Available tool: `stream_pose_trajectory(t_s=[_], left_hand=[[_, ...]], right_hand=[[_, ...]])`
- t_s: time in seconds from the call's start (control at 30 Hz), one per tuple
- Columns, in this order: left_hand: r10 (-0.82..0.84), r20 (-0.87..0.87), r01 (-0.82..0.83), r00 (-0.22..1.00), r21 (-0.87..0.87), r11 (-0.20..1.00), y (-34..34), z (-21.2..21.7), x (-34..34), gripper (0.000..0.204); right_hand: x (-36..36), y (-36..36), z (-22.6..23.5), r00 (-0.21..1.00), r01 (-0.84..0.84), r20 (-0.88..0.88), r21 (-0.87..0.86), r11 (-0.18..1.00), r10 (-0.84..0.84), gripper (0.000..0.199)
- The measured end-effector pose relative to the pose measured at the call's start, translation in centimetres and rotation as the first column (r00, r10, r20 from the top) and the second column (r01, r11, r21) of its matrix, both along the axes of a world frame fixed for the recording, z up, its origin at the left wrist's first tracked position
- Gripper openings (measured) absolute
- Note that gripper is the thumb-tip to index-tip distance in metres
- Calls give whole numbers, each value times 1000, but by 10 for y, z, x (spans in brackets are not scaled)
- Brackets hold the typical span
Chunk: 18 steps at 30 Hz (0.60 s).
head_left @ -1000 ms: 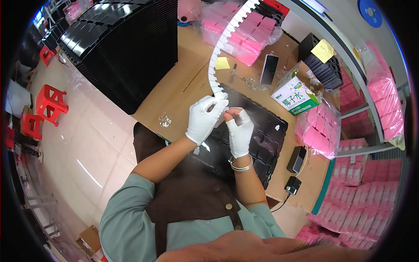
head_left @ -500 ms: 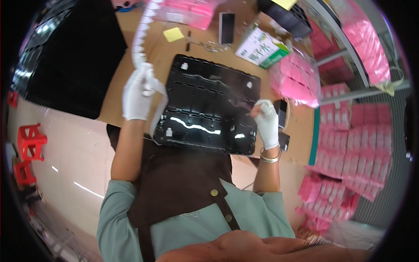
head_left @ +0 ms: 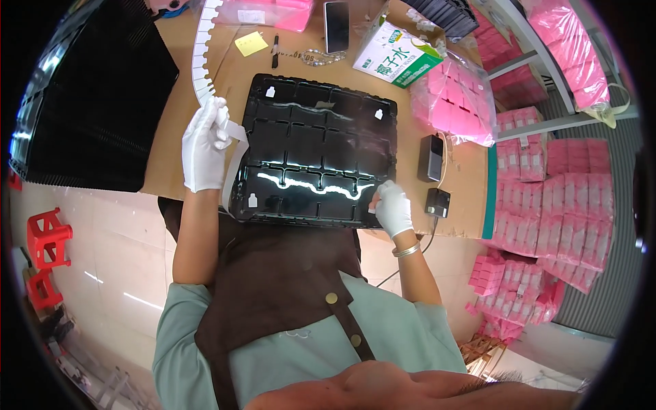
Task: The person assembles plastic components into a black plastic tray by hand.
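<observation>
A shiny black plastic tray [head_left: 307, 147] with moulded ridges lies in front of me. Small white bottle-shaped stickers sit near three of its corners, such as the lower-left sticker [head_left: 253, 200]. My left hand [head_left: 205, 147], in a white glove, is closed on a long white strip of labels [head_left: 200, 58] beside the tray's left edge. The strip's backing tail [head_left: 233, 174] hangs down along that edge. My right hand [head_left: 394, 209], gloved with bare fingertips, touches the tray's lower-right corner, its fingers pressed together. Whatever is under those fingertips is too small to make out.
A stack of black trays [head_left: 96, 102] stands at left. Beyond the tray lie a yellow note pad [head_left: 251, 44], a pen [head_left: 275, 52], a phone [head_left: 336, 27] and a carton [head_left: 396, 55]. At right are pink bagged packs [head_left: 451, 96], a power bank [head_left: 430, 157] and a cabled black box [head_left: 438, 202].
My right hand has moved down and left from the tray's right edge onto its lower-right corner. The left hand keeps its hold on the label strip. The whole view has shifted slightly.
</observation>
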<state>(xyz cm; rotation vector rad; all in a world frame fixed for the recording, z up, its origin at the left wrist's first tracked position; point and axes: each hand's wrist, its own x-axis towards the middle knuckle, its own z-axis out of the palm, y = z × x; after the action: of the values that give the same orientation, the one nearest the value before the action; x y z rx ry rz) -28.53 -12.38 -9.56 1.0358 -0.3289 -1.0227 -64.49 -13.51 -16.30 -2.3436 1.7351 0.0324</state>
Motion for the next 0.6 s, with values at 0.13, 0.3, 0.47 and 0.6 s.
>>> stream_pose_trajectory(t_s=[0.13, 0.3, 0.47, 0.6], left_hand=[[-8, 37, 10, 999, -49, 999, 3, -4, -1, 25], [47, 95, -47, 994, -4, 999, 4, -2, 7, 25], [65, 131, -64, 989, -12, 998, 5, 2, 13, 25], [75, 169, -77, 983, 5, 997, 4, 1, 14, 23]], right_hand=[[-14, -8, 1, 993, -56, 106, 47, 997, 51, 13], [-28, -13, 10, 898, -232, 419, 192, 954, 134, 16], [-32, -36, 19, 841, -321, 537, 410, 854, 59, 15], [-14, -89, 1, 610, 81, 756, 237, 968, -237, 12]])
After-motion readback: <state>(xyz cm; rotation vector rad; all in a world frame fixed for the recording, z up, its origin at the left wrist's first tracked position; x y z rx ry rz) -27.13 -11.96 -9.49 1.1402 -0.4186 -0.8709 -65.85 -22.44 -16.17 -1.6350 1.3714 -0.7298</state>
